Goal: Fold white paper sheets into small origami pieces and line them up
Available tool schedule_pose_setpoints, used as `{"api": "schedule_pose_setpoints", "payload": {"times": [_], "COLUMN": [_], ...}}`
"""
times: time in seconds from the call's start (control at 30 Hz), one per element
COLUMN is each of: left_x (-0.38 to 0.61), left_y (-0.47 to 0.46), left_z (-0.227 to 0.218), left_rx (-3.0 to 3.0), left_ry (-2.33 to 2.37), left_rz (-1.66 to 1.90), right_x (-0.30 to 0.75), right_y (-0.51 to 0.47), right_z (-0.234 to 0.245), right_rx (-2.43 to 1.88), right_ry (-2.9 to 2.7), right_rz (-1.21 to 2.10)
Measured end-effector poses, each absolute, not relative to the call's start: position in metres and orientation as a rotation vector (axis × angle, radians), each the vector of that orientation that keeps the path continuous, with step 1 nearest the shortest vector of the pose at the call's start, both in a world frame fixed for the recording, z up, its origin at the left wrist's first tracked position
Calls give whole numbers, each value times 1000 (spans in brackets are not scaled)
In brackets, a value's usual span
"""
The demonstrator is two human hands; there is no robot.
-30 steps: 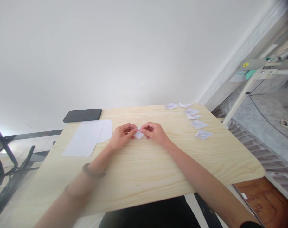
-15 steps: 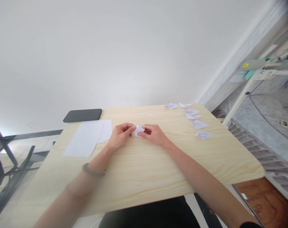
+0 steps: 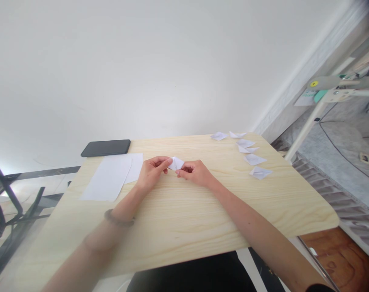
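Note:
Above the middle of the table, a small folded white paper [image 3: 176,163] is pinched between my two hands. My left hand [image 3: 153,172] is closed, thumb on top of the paper's left side. With its thumb and fingers closed, my right hand [image 3: 195,172] grips the paper's lower right edge. To the right lie several folded paper boats, among them a near one [image 3: 260,173] and a far one [image 3: 219,136]. Flat white paper sheets [image 3: 106,178] lie left of my left hand, partly overlapping.
A black phone [image 3: 105,148] lies at the table's far left corner, just behind the sheets. The wooden table [image 3: 184,219] stands against a white wall [image 3: 172,73]. A white metal frame [image 3: 309,121] rises beyond its right side.
My right thumb has slid down to the paper's lower edge, and more of the folded paper's face shows. The hands have otherwise barely moved.

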State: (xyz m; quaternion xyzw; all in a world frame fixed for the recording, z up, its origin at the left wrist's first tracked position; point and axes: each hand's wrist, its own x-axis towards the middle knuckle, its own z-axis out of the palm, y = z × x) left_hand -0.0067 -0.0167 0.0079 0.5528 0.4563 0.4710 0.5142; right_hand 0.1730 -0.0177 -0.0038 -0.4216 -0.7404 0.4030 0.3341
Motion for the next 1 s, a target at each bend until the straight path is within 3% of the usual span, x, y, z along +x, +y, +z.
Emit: {"api": "schedule_pose_setpoints", "payload": {"times": [1.0], "left_x": [-5], "left_y": [-20], "left_z": [9], "left_rx": [1445], "left_ry": [1083], "left_rz": [1058], "right_x": [174], "right_y": [-19], "right_z": [-4], "right_rx": [-1018], "right_ry": [-2100], "right_rz": [989]}}
